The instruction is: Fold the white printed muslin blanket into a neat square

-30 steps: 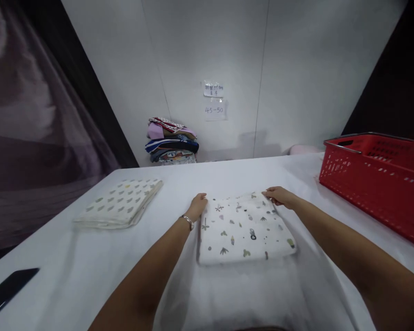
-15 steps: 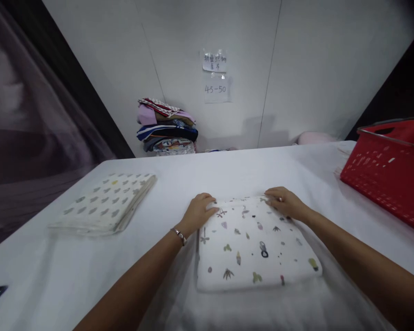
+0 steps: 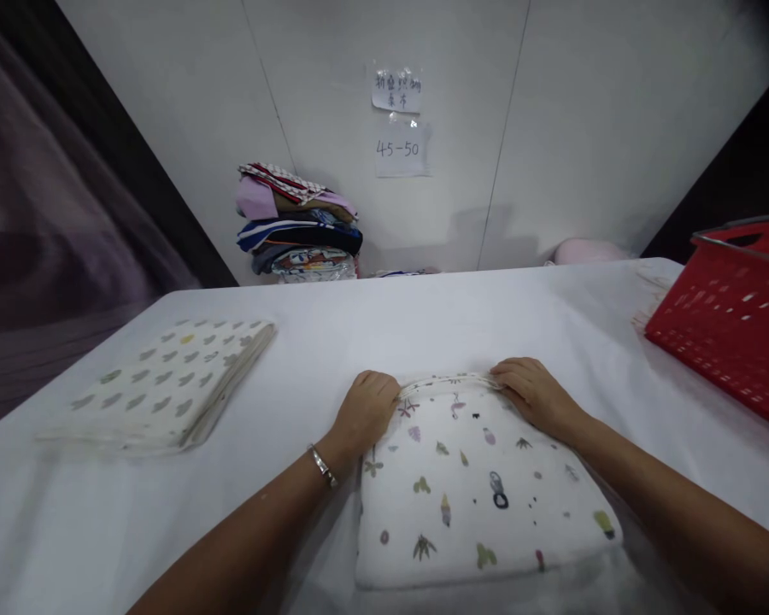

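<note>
A folded white cloth (image 3: 480, 487) printed with small plants and figures lies on the white table in front of me. My left hand (image 3: 366, 410), with a silver bracelet at the wrist, pinches its far left corner. At the far right corner, my right hand (image 3: 533, 395) has its fingers closed on the cloth's edge. Between the hands the far edge is slightly raised and shows its layers. Another folded cloth (image 3: 160, 380), with grey cloud-like shapes and one yellow one, lies to the left, touched by neither hand.
A red perforated basket (image 3: 736, 316) stands at the right of the white table (image 3: 436, 320). Beyond the far edge is a pile of folded fabrics (image 3: 301, 226) by the wall, with paper signs (image 3: 401, 149) above. A pink rounded thing (image 3: 586, 251) shows behind the table.
Both hands have closed on the far edge of the printed cloth, which is now lifted a little. The view has shifted slightly, and the cloth appears nearer.
</note>
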The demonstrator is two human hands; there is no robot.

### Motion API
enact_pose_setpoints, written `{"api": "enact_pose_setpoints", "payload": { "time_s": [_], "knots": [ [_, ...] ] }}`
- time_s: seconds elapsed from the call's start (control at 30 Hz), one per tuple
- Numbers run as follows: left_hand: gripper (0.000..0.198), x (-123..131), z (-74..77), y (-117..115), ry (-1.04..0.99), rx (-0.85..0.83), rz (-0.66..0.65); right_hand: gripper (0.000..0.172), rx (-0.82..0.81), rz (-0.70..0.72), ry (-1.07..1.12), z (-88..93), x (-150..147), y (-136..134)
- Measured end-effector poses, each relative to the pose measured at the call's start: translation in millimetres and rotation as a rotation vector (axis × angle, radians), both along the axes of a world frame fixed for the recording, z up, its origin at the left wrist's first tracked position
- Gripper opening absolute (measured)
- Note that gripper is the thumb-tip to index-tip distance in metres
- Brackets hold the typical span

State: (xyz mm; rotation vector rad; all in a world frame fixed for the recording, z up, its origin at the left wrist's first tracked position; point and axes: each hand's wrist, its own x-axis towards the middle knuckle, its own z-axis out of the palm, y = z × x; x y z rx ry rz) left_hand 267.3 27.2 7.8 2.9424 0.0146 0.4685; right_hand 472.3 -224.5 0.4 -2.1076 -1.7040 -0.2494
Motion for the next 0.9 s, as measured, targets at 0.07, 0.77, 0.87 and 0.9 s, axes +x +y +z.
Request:
{"api": "enact_pose_setpoints", "payload": {
  "time_s": [0.07,0.77,0.87,0.9],
  "knots": [
    [0.01,-0.3,0.3,0.3,0.004,0.02,-0.016,0.02,-0.039,-0.013,0.023,2.4,-1.5,-0.3],
    [0.028,24.5,1.0,-5.8,0.076,-0.182,0.281,0.024,-0.226,-0.224,0.378,10.9,4.0,31.8],
    [0.029,26.0,2.8,-8.5,0.151,-0.13,0.308,0.025,-0.262,-0.236,0.361,12.5,2.5,33.5],
    [0.03,26.6,3.0,-9.4,0.166,-0.109,0.314,0.025,-0.262,-0.235,0.34,12.1,2.2,33.9]
  ]
}}
